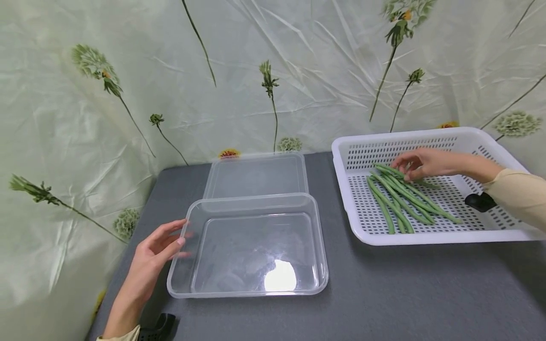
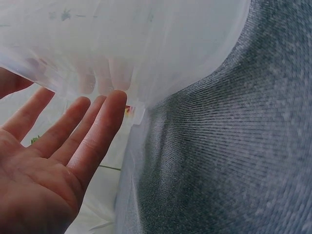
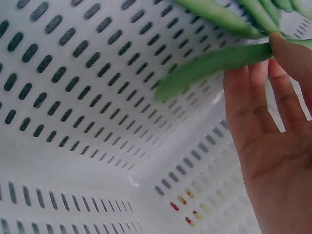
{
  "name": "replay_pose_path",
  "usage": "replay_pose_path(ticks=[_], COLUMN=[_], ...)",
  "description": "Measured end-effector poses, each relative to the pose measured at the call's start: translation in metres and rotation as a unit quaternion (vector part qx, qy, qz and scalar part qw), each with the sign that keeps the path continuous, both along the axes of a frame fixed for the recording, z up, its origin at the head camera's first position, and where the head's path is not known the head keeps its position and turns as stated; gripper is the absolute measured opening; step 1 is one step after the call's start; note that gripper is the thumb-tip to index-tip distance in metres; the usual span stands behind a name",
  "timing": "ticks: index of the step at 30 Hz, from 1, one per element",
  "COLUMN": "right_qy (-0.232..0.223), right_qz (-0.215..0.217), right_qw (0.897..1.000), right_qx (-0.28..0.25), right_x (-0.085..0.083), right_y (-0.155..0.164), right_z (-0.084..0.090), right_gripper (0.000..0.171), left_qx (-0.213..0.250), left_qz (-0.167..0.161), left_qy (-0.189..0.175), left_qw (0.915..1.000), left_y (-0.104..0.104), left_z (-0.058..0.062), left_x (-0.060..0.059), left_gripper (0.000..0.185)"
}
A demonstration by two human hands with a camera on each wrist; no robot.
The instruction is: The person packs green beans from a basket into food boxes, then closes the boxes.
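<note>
Inside a white perforated basket (image 1: 426,238), my right hand (image 1: 439,162) pinches a green bean (image 3: 209,64) between thumb and fingers. More green beans (image 1: 401,194) lie in a loose pile on the basket floor, just beside that hand. My left hand (image 1: 147,260) is at the left wall of a clear plastic container (image 1: 239,251), its fingers fairly straight. In the left wrist view, the fingertips (image 2: 116,100) are up against the container's outer side. Nothing lies in the container.
Behind the container, a clear flat lid (image 1: 258,176) lies on the dark grey table (image 1: 362,293). A pale sheet printed with flowers (image 1: 239,94) hangs along the back and left. Between container and basket runs a strip of tabletop.
</note>
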State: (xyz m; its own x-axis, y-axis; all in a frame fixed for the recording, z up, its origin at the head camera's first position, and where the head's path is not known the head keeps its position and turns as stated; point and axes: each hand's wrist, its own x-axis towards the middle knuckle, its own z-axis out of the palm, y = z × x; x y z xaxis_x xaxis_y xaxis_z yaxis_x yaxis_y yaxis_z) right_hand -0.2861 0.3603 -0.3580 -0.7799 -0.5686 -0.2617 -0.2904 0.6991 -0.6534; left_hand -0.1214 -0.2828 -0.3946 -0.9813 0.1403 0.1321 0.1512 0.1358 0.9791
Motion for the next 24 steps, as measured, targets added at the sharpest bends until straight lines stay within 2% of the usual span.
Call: replay_pose_path(ticks=[6,11,17,20,24], right_qy=[-0.025,0.012,0.023,0.025,0.055], right_qz=[0.009,0.037,0.007,-0.01,-0.024], right_qw=[0.999,0.999,0.999,0.999,0.998], right_qx=[-0.018,0.0,0.033,0.025,0.011], right_x=[0.006,0.014,0.027,0.035,0.045], right_y=[0.004,0.002,-0.002,0.0,0.007], right_z=[0.021,0.042,0.057,0.06,0.063], right_gripper=[0.041,0.041,0.044,0.045,0.041], left_qx=[-0.002,-0.004,-0.004,-0.014,-0.02], left_qz=[-0.003,0.001,0.0,0.0,-0.006], left_qy=[0.002,-0.004,-0.011,-0.018,-0.028], left_qw=[1.0,1.0,0.9999,0.9997,0.9994], left_y=[0.0,-0.001,-0.002,-0.002,-0.003], left_z=[0.002,0.003,0.004,0.004,0.005], left_x=[-0.001,0.0,0.001,0.001,0.0], left_gripper=[0.041,0.04,0.036,0.037,0.037])
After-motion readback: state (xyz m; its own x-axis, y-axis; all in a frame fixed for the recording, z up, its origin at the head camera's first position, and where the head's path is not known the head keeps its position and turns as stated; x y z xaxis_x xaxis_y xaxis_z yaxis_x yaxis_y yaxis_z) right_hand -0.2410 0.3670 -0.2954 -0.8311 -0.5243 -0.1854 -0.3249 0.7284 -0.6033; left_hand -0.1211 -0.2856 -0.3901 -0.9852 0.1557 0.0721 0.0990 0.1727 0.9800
